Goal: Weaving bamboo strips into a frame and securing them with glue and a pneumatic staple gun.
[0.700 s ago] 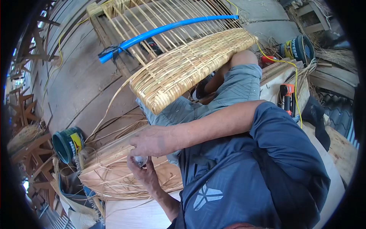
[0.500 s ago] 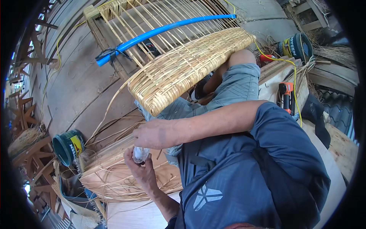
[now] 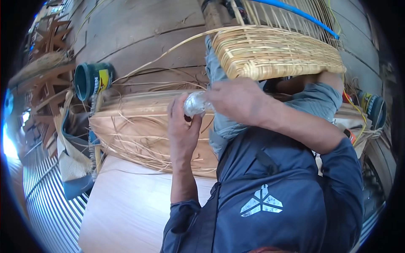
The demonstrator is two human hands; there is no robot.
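In the head view, the left hand point(image 3: 182, 125) has fingers wrapped round a clear container point(image 3: 195, 103) near the woven panel point(image 3: 282, 52); blur hides whether the right hand point(image 3: 238, 100) grips it. Two-handed handling, I'd judge; next calls for steady left fingers.

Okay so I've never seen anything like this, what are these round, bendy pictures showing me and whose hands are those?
There's no machine here, just a person's bare hands. A wide fisheye camera on the head looks down, so straight edges bend near the rim. The left hand holds a clear, shiny object; the right hand is right beside it, too blurred to tell what its fingers grip. Below and left, loose thin strips lie on a brown wooden board. A woven panel sits near the knees, and a green bucket stands further left.
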